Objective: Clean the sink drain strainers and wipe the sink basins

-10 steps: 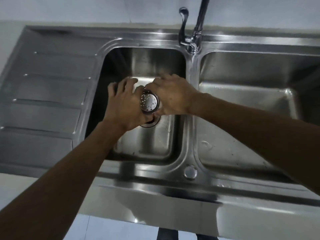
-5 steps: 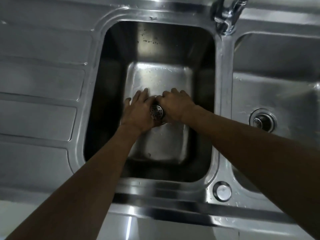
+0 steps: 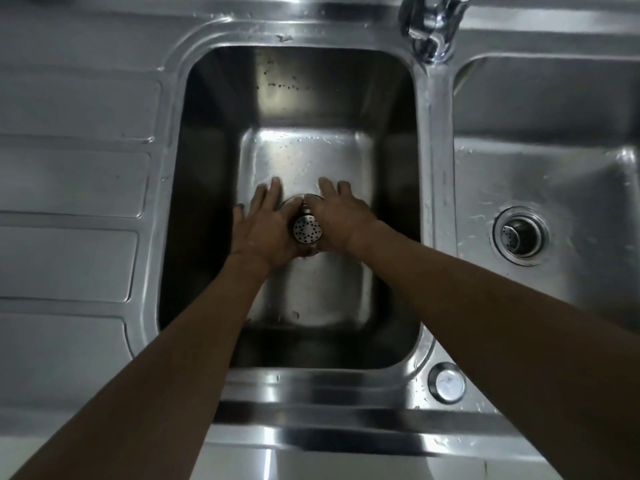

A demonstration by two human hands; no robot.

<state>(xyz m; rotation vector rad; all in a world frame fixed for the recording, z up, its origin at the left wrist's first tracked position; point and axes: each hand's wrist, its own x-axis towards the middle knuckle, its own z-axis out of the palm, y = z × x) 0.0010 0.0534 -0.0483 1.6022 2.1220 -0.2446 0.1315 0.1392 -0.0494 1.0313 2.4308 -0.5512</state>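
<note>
Light is glinting off the ribbed drainboard (image 3: 69,188) at nine o'clock and faucet base (image 3: 433,32) at one o'clock.

The round silver steel strainer cup (image 3: 307,231) carries an even scatter of small dark holes. The deep steel left basin (image 3: 207,202) is silver-grey on its floor — near black on its walls, with dark specks across the back. The ribbed steel drainboard (image 3: 69,188) shows pale grey raised panels.
</note>
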